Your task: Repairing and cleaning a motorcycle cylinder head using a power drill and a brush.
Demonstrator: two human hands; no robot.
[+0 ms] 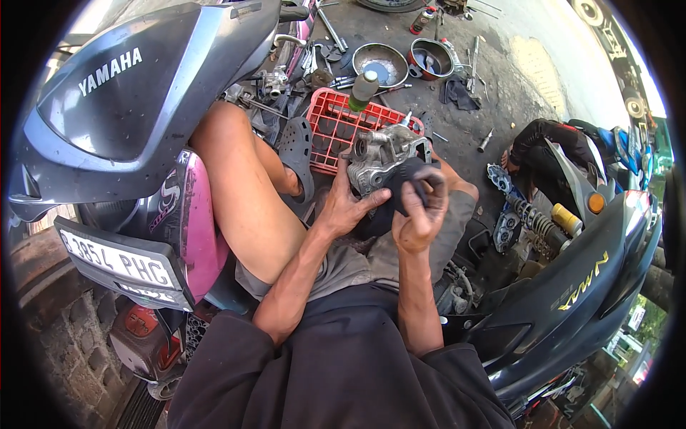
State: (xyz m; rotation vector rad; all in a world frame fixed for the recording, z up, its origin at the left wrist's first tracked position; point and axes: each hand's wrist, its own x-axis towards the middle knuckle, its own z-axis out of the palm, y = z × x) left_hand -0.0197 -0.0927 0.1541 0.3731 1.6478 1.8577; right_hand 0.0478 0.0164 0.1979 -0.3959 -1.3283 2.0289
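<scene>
A grey metal engine cylinder head (379, 154) is held up over my lap, above the near side of a red plastic crate (319, 107). My left hand (349, 204) grips its lower left side, with the thumb stretched toward the middle. At its right side, my right hand (423, 211) is closed with bent fingers on a black cloth (404, 175). The cloth lies against the part and hides some of its right face. A bottle of greenish liquid (364, 91) stands by the crate's far side.
A metal bowl (380, 64), a red pan (431, 58) and scattered tools lie ahead. Left, a dark motorcycle panel (128, 100) stands close. On the right are a shock absorber (536, 218), a dark motorcycle body (572, 300) and part of another person (550, 136).
</scene>
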